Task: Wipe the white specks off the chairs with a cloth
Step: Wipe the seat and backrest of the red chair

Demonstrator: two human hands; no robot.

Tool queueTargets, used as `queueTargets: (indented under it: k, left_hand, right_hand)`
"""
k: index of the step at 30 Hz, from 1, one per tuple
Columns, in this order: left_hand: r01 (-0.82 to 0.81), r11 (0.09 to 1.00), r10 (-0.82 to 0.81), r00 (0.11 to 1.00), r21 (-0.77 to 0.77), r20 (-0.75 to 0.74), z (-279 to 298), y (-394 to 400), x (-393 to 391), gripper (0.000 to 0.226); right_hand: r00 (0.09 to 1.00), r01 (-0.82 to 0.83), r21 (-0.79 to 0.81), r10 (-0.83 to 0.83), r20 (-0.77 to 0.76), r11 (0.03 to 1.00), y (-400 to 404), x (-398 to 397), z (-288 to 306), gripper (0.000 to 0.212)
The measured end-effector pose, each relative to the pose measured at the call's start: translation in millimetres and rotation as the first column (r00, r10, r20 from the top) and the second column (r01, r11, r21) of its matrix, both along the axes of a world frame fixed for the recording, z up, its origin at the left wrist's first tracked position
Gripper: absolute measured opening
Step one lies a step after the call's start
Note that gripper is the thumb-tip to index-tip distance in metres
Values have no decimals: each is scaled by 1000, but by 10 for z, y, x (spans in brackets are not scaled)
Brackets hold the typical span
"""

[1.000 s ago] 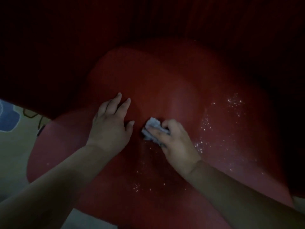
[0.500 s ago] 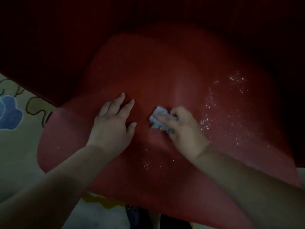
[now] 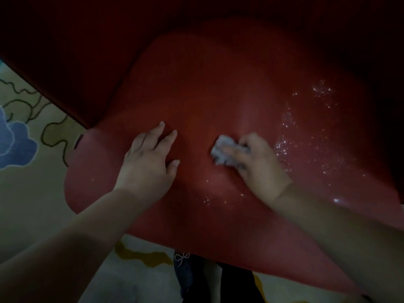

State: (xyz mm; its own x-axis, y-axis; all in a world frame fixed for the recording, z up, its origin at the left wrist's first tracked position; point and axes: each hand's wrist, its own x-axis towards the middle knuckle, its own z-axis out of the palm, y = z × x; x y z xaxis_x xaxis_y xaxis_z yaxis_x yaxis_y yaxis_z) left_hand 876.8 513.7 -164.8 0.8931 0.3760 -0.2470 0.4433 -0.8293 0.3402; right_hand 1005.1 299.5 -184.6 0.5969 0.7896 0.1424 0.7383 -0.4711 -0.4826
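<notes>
A red plastic chair seat [image 3: 218,95] fills the dim view. My right hand [image 3: 260,165] grips a small crumpled white cloth [image 3: 223,152] and presses it on the middle of the seat. My left hand [image 3: 150,162] lies flat on the seat to the left of the cloth, fingers spread. White specks [image 3: 290,136] are scattered over the right part of the seat, and a smaller patch of specks [image 3: 207,199] lies below the cloth.
A pale carpet [image 3: 26,193] with a blue flower pattern shows at the left and under the seat's front edge. A dark shoe or garment [image 3: 188,274] sits below the seat edge. The chair's dark red back [image 3: 87,51] rises beyond.
My right hand has slid the cloth a little up the seat. The view has shifted, showing more of the carpet. My left hand stays flat in place.
</notes>
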Motion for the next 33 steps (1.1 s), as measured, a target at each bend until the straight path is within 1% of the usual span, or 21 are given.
queueTargets:
  k: [2, 3, 4, 5, 6, 9, 11, 13, 15, 17, 18, 19, 21, 22, 23, 25, 27, 29, 30, 31, 33]
  left_hand:
    - [-5, 1000, 5, 1000, 0, 13, -11, 1, -34, 66]
    - [-11, 1000, 11, 1000, -3, 23, -15, 2, -49, 65]
    - [-17, 1000, 17, 999, -5, 36, -16, 1, -63, 64]
    - [-25, 1000, 25, 998, -8, 49, -16, 1, -76, 62]
    - [-32, 999, 33, 997, -11, 64, -14, -1, -91, 61]
    - [-27, 999, 29, 995, -18, 99, -14, -9, -151, 58]
    - [-22, 1000, 24, 994, -21, 103, -21, 0, -187, 58]
    - [-19, 1000, 21, 995, -22, 97, -22, 23, -229, 58]
    - [-19, 1000, 21, 994, -14, 109, -30, 52, -259, 58]
    - [-20, 1000, 21, 993, -10, 115, -43, 57, -280, 58]
    - [-22, 1000, 23, 993, -11, 113, -49, 50, -293, 58]
    - [-24, 1000, 24, 993, -5, 117, -50, 42, -302, 58]
    - [-30, 1000, 30, 991, 3, 128, -60, 25, -317, 58]
    - [-36, 999, 35, 991, 0, 132, -68, 13, -321, 57]
    - [-43, 999, 43, 990, -6, 137, -71, 3, -321, 57]
    - [-61, 998, 62, 989, -11, 137, -57, -10, -339, 56]
    - [-80, 997, 80, 987, -8, 139, -49, -5, -378, 55]
    - [-97, 995, 97, 983, -10, 155, -51, 2, -432, 54]
    - [-105, 994, 105, 981, -8, 160, -54, 8, -464, 53]
    - [-104, 995, 103, 982, -2, 161, -57, 13, -499, 53]
    - [-85, 996, 82, 985, 16, 154, -56, 23, -569, 54]
  right_hand:
    - [980, 196, 8, -196, -25, 981, 195, 167, 0, 50]
    - [956, 282, 21, -280, -83, 959, 312, 163, -4, 45]
    - [940, 323, 39, -316, -130, 945, 414, 89, -12, 40]
    - [939, 320, 49, -310, -151, 946, 474, -39, -29, 37]
    - [955, 268, 44, -260, -142, 962, 477, -206, -45, 38]
    - [994, 26, 23, -24, -103, 999, 198, -639, -14, 45]
    - [997, -43, -6, 43, -67, 999, -10, -634, 20, 50]
    - [998, 38, -18, -39, -39, 999, -59, -435, 25, 57]
    - [977, 207, -6, -207, -41, 978, 89, -246, 17, 53]
    - [942, 322, 27, -318, -106, 946, 285, -307, 5, 47]
    - [943, 315, 40, -309, -122, 948, 332, -429, -6, 47]
    - [961, 256, 50, -249, -119, 965, 326, -581, -14, 50]
    - [993, 68, 9, -67, -102, 998, 150, -848, -9, 55]
    - [996, -6, -20, 4, -94, 1000, 17, -910, 3, 56]
    - [996, -39, -44, 35, -80, 998, -103, -909, 21, 56]
    - [997, 5, -59, -9, -72, 998, -217, -776, 43, 60]
    - [988, 137, -36, -139, -64, 990, -108, -592, 35, 57]
    - [957, 276, 0, -274, -98, 961, 159, -534, 30, 52]
    - [947, 301, 15, -297, -125, 954, 287, -592, 35, 52]
    - [954, 275, 25, -270, -133, 961, 362, -697, 35, 53]
    - [991, 114, 2, -114, -74, 993, 311, -947, 29, 48]
